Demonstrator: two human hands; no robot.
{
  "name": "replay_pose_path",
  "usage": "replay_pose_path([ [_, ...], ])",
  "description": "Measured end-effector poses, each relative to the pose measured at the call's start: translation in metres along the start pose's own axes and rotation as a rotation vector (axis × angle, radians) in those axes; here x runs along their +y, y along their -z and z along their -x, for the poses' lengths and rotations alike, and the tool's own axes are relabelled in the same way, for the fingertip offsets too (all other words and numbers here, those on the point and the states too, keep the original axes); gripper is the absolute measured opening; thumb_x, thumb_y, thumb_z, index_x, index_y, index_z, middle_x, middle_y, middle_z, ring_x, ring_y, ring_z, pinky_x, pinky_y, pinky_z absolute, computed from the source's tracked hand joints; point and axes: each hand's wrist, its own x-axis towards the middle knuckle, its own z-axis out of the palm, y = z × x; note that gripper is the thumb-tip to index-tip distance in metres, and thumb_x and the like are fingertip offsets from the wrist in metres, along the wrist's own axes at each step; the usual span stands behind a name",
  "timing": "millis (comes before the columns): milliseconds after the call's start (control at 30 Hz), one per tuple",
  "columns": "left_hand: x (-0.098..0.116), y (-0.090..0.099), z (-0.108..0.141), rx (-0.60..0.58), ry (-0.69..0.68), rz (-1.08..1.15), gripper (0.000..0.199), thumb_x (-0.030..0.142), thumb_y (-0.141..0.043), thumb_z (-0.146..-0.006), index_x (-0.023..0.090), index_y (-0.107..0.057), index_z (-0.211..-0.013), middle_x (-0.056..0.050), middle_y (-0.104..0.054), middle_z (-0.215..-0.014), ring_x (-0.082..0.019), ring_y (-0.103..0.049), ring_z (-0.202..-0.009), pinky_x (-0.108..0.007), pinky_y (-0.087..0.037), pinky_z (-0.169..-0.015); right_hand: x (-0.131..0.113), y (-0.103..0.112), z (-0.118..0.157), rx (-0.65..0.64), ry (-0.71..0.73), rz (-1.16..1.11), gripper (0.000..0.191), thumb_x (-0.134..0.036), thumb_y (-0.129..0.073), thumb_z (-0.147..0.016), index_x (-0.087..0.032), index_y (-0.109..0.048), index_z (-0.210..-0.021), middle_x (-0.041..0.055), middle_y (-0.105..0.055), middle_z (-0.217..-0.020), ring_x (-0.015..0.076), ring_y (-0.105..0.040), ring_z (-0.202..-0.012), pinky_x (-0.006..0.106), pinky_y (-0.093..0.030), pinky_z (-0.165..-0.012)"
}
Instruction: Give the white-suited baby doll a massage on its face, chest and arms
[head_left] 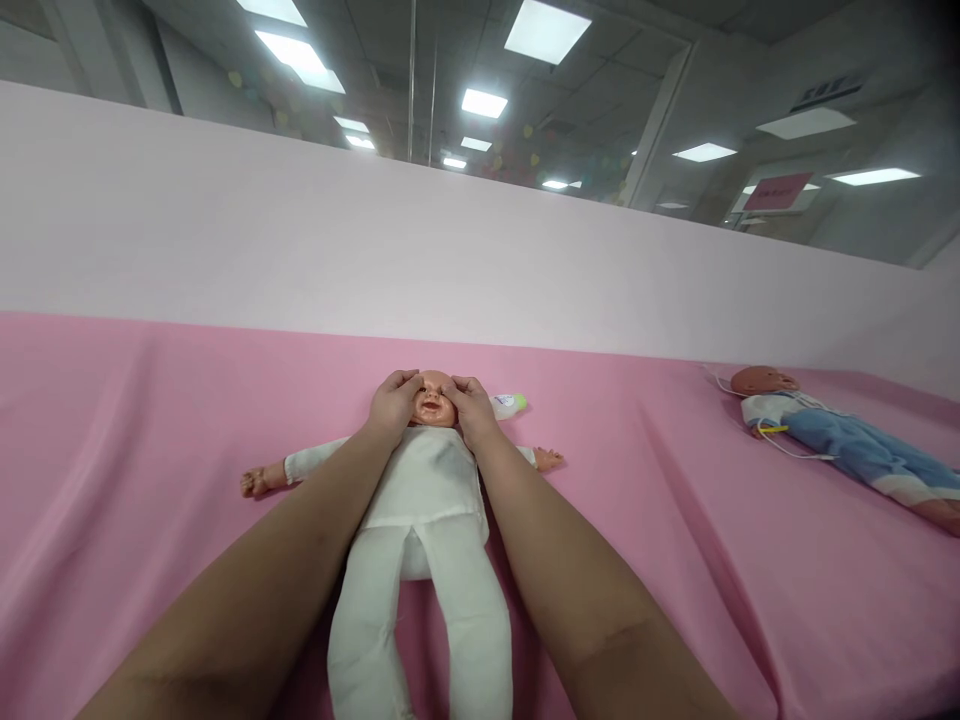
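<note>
A baby doll in white clothes lies on its back on a pink cloth, head away from me and arms spread to both sides. My left hand cups the left side of its head, the thumb resting on the face by the eye. On the opposite side my right hand holds the head the same way, its thumb near the other eye. The fingers curl around the sides of the head and are partly hidden. The doll's mouth shows between my hands.
Just right of my right hand lies a small clear bottle with a green cap. Farther right, a second doll in blue and white lies with a thin white tube over it. The pink cloth has folds; a white wall stands behind.
</note>
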Motion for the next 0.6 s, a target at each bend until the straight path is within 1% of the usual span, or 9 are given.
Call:
replay_pose_path([
  [100, 0.002, 0.0, 0.003, -0.028, -0.006, 0.003, 0.05, 0.045, -0.086, -0.064, 0.019, -0.072, -0.104, -0.007, -0.075, -0.098, -0.025, -0.071, -0.09, -0.037, -0.056, -0.082, 0.0, 0.001, 0.0, 0.006, 0.014, 0.051, 0.047, -0.044, -0.087, -0.067, -0.024, -0.067, -0.105, 0.0022, -0.073, -0.104, 0.0231, -0.067, -0.102, 0.039, -0.055, -0.092],
  [200, 0.003, 0.001, 0.004, -0.032, 0.0, -0.012, 0.053, 0.046, -0.087, -0.064, 0.018, -0.071, -0.107, -0.009, -0.075, -0.099, -0.026, -0.071, -0.089, -0.038, -0.057, -0.081, 0.0, 0.0, -0.001, 0.027, 0.035, 0.098, 0.048, -0.045, -0.088, -0.067, -0.023, -0.067, -0.105, 0.0033, -0.073, -0.105, 0.0237, -0.067, -0.103, 0.038, -0.055, -0.092],
  [300, 0.0, 0.002, 0.002, -0.022, -0.008, -0.053, 0.048, 0.047, -0.083, -0.069, 0.019, -0.072, -0.106, -0.008, -0.076, -0.099, -0.026, -0.071, -0.091, -0.038, -0.056, -0.083, -0.001, -0.001, -0.001, 0.05, 0.043, 0.116, 0.043, -0.046, -0.086, -0.07, -0.024, -0.067, -0.102, 0.0029, -0.073, -0.104, 0.0233, -0.067, -0.102, 0.038, -0.054, -0.091],
  [433, -0.005, 0.003, -0.002, 0.028, -0.024, -0.056, 0.033, 0.04, -0.074, -0.074, 0.021, -0.075, -0.102, -0.007, -0.076, -0.1, -0.026, -0.07, -0.097, -0.037, -0.055, -0.088, 0.0, -0.003, -0.002, 0.056, -0.016, 0.034, 0.035, -0.045, -0.081, -0.073, -0.025, -0.068, -0.098, 0.0013, -0.073, -0.1, 0.0225, -0.067, -0.099, 0.038, -0.054, -0.091],
  [533, -0.008, 0.003, -0.004, 0.04, -0.014, -0.038, 0.031, 0.035, -0.069, -0.075, 0.022, -0.075, -0.103, -0.007, -0.076, -0.102, -0.025, -0.07, -0.097, -0.037, -0.055, -0.089, 0.0, -0.004, -0.003, 0.046, -0.05, -0.021, 0.031, -0.042, -0.077, -0.074, -0.025, -0.068, -0.099, 0.0007, -0.073, -0.1, 0.0221, -0.067, -0.098, 0.038, -0.055, -0.091],
  [600, -0.008, 0.004, -0.004, 0.043, -0.006, -0.031, 0.032, 0.033, -0.067, -0.076, 0.022, -0.074, -0.104, -0.007, -0.076, -0.102, -0.025, -0.07, -0.097, -0.038, -0.056, -0.089, 0.001, -0.004, -0.003, 0.037, -0.062, -0.04, 0.033, -0.039, -0.076, -0.073, -0.025, -0.068, -0.101, 0.0008, -0.074, -0.101, 0.0224, -0.067, -0.099, 0.038, -0.055, -0.091],
])
